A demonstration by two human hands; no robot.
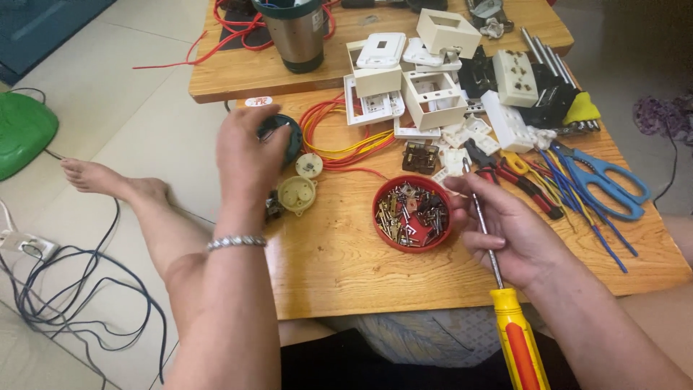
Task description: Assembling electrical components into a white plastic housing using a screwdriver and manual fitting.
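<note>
My left hand (247, 155) reaches over the left edge of the low wooden table (339, 260) and closes on a round dark teal part (285, 137). Just below it lie a pale yellow round plastic part (297, 193) and a small round cap (309, 165). My right hand (505, 231) holds a screwdriver with a yellow and orange handle (518, 339); its metal shaft points up toward the pile of white parts. Between my hands sits a red round bowl (412, 214) full of several small screws and metal contacts.
White switch plates and socket boxes (426, 79) crowd the table's back. Blue scissors (606, 180), red pliers (520, 180) and blue wires lie at right. Red, orange and yellow wires (339, 137) coil near centre. A metal cup (297, 36) stands behind. Cables and a power strip (29, 245) lie on the floor.
</note>
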